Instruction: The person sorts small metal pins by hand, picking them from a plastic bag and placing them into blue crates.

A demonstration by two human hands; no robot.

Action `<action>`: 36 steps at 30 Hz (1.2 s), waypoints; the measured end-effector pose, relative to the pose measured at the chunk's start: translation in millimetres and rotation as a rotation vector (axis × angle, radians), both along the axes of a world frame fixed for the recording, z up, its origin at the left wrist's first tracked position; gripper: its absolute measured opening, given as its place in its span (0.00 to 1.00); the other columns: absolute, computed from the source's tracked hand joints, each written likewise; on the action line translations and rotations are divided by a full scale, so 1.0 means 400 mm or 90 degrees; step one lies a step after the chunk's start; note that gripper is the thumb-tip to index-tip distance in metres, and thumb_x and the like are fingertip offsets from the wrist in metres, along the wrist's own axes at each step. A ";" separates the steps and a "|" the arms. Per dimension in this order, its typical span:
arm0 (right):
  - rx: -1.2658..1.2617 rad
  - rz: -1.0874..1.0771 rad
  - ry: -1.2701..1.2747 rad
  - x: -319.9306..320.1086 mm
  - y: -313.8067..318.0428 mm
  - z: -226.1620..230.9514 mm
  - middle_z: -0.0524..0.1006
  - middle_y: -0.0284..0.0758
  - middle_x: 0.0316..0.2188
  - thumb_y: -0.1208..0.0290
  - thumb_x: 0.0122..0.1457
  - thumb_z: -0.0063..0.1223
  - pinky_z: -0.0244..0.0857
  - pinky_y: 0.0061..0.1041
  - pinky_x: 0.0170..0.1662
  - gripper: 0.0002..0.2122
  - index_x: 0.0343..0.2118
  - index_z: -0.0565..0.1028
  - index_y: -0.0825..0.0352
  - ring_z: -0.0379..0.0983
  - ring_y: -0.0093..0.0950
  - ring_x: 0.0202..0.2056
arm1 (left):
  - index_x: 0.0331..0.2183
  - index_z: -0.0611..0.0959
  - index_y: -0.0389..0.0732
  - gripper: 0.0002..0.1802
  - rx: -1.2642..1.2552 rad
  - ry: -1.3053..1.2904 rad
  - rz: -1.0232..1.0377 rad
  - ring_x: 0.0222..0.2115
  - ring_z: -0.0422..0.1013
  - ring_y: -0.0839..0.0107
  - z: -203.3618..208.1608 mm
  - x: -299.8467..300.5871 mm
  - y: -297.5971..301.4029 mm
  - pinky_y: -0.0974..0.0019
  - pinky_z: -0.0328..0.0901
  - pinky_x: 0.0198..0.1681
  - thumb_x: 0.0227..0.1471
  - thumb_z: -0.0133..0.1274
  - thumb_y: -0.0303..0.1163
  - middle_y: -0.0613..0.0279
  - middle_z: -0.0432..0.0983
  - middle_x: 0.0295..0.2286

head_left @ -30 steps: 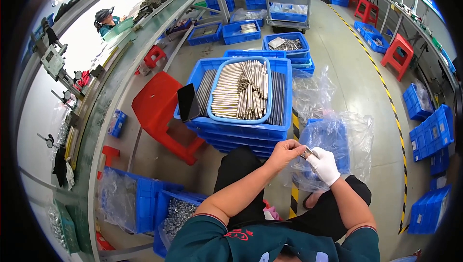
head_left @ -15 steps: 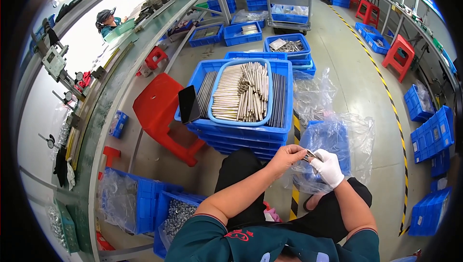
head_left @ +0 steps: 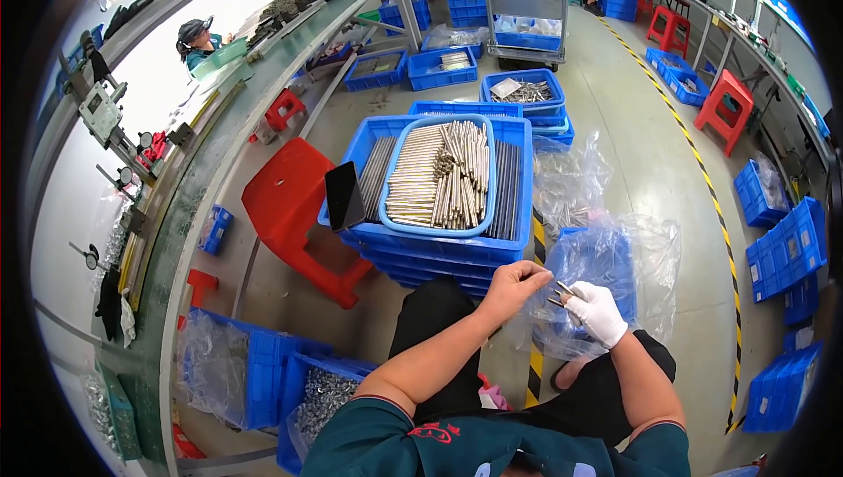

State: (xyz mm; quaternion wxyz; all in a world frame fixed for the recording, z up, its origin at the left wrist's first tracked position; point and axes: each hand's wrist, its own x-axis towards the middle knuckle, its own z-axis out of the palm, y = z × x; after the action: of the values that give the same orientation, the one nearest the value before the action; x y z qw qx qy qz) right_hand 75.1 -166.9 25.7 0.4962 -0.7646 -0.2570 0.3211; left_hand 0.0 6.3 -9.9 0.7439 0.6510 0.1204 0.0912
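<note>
Over my lap my right hand (head_left: 598,315), in a white glove, is closed on a few short metal rods (head_left: 558,301) whose ends stick out toward my left hand. My bare left hand (head_left: 518,291) is just to their left, its thumb and fingertips pinched together; whether anything small is between them I cannot make out. Ahead of my hands, a light-blue tray (head_left: 392,207) is heaped with shiny metal rods (head_left: 457,170), some in rows and some crosswise. It rests on a stack of blue crates (head_left: 421,253) holding darker rods at both sides. A black phone (head_left: 344,196) leans at the crate's left edge.
Beyond my right hand lies a blue crate draped with clear plastic (head_left: 597,266). A red stool (head_left: 294,205) stands left of the stack, and a crate of small metal parts (head_left: 325,398) at lower left. A workbench (head_left: 211,161) runs along the left. A hand cart (head_left: 527,16) stands farther off.
My left hand has drawn slightly away from the rods, leaving a gap. The rods in my right hand now show spread apart, pointing left. The crates and tray are unchanged.
</note>
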 end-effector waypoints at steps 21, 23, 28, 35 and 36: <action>-0.053 0.022 -0.205 -0.035 0.003 0.008 0.73 0.43 0.20 0.67 0.50 0.49 0.62 0.27 0.27 0.09 0.27 0.73 0.70 0.70 0.31 0.22 | 0.27 0.79 0.36 0.07 -0.082 0.077 -0.103 0.26 0.66 0.82 0.006 -0.003 -0.012 0.77 0.61 0.32 0.45 0.55 0.30 0.67 0.73 0.24; -0.049 0.021 -0.190 -0.033 0.003 0.002 0.72 0.41 0.19 0.68 0.51 0.49 0.61 0.26 0.27 0.09 0.27 0.73 0.70 0.68 0.28 0.21 | 0.27 0.79 0.36 0.07 -0.089 0.075 -0.104 0.26 0.66 0.82 -0.001 -0.003 -0.013 0.77 0.61 0.32 0.45 0.55 0.30 0.68 0.73 0.24; 0.006 0.003 -0.053 -0.026 -0.002 -0.004 0.71 0.35 0.17 0.70 0.51 0.49 0.60 0.23 0.26 0.08 0.26 0.72 0.70 0.64 0.21 0.20 | 0.29 0.79 0.36 0.08 -0.161 0.042 -0.118 0.26 0.65 0.82 0.002 0.001 -0.016 0.77 0.60 0.33 0.46 0.55 0.30 0.68 0.73 0.24; 0.020 -0.013 0.028 -0.020 -0.005 -0.007 0.69 0.32 0.16 0.68 0.52 0.49 0.58 0.20 0.24 0.09 0.26 0.72 0.70 0.62 0.17 0.20 | 0.32 0.79 0.36 0.09 -0.210 0.042 -0.140 0.24 0.63 0.83 0.003 0.005 -0.007 0.78 0.58 0.30 0.48 0.53 0.30 0.68 0.73 0.25; 0.014 -0.013 0.044 -0.020 -0.003 -0.006 0.69 0.31 0.16 0.68 0.52 0.49 0.58 0.20 0.24 0.09 0.26 0.73 0.70 0.62 0.17 0.20 | 0.32 0.79 0.36 0.09 -0.230 0.036 -0.147 0.23 0.62 0.83 -0.002 0.007 -0.006 0.78 0.58 0.29 0.48 0.53 0.30 0.68 0.73 0.25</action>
State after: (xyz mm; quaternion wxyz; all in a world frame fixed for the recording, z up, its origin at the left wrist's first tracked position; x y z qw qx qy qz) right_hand 67.0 -168.3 23.1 0.5164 -0.7501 -0.2352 0.3395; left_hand 2.6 4.1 -10.9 0.8504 0.5187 0.0801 -0.0363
